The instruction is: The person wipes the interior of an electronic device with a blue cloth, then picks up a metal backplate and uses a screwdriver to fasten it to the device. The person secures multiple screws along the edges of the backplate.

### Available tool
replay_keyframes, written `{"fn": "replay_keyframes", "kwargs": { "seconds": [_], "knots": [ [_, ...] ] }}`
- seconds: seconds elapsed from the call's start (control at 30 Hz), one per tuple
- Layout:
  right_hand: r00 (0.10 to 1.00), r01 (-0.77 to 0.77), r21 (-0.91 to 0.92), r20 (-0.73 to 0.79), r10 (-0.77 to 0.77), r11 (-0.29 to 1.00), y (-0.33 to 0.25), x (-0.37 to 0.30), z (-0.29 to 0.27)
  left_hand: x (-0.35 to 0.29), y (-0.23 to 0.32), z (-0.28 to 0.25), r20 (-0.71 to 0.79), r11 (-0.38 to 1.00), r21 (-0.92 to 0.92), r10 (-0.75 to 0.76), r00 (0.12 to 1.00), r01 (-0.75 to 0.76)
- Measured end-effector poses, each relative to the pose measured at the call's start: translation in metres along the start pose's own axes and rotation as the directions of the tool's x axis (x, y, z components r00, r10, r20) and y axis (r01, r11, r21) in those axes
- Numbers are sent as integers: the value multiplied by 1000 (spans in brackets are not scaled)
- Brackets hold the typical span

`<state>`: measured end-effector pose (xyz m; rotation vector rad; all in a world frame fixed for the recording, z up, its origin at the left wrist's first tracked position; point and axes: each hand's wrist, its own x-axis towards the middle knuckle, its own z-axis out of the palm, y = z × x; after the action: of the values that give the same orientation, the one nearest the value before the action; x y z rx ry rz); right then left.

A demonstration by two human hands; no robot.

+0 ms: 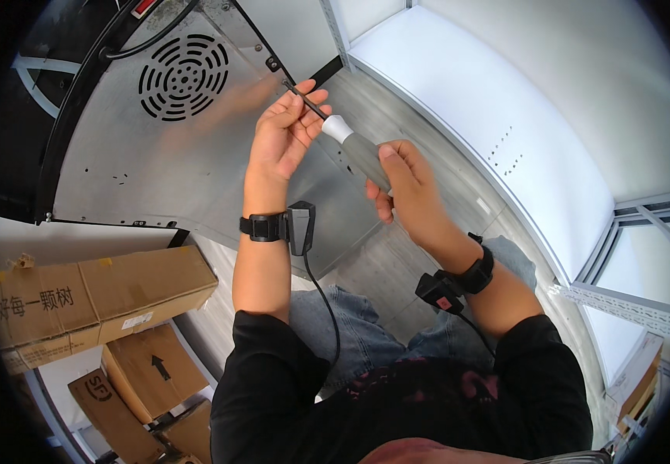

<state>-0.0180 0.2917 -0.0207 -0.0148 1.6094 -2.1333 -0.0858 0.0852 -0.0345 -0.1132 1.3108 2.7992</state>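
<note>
1. Right hand (408, 185) wraps the grey handle of the screwdriver (350, 143), raised before the chest.
2. Left hand (284, 131) pinches its shaft, tip at the metal panel (118, 162).
3. Brown cartons (95, 298) lie lower left, one with a black arrow.

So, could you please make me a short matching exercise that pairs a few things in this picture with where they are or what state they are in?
Things:
1. screwdriver
2. round vent grille
3. cardboard boxes
4. left hand

Places or states:
A. stacked at lower left
B. cut into the grey metal panel
C. fingers pinch the thin dark shaft
D. its grey handle gripped by the right hand

Pairs: 1-D, 2-B, 3-A, 4-C
</note>
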Motion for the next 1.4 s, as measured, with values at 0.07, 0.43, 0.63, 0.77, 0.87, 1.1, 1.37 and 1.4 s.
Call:
{"fn": "replay_keyframes", "kwargs": {
  "seconds": [0.07, 0.43, 0.63, 0.77, 0.87, 1.1, 1.37, 1.4],
  "knots": [
    [992, -81, 13, 101, 79, 997, -3, 2, -8, 1, -1, -9, -11, 1000, 17, 18, 1000, -18],
    [902, 352, -523, -32, -431, 776, 17, 1, 5, 5, -5, -11, -9, 998, 60, 26, 1000, -26],
    [959, -165, 0, 234, 161, 986, -3, 2, -6, -1, -2, -7, 3, 998, 23, 65, 998, -65],
    [997, 27, -296, 73, -6, 955, 7, 5, -5, 1, -5, -8, -91, 996, 66, 65, 994, -59],
    [919, 333, -524, -5, -394, 784, 20, 2, 2, 4, -9, -4, -141, 995, 78, 67, 988, -56],
    [986, 167, -517, 95, -138, 839, 6, -3, -4, 0, -10, 0, -205, 995, 83, 73, 976, -57],
    [998, 58, -305, 25, -53, 950, -4, -3, -22, -4, -19, 16, -203, 988, 153, 52, 978, -21],
    [989, 115, -325, -48, -138, 939, -6, -3, -29, -3, -24, 24, -213, 985, 172, 55, 976, -18]
  ]
}}
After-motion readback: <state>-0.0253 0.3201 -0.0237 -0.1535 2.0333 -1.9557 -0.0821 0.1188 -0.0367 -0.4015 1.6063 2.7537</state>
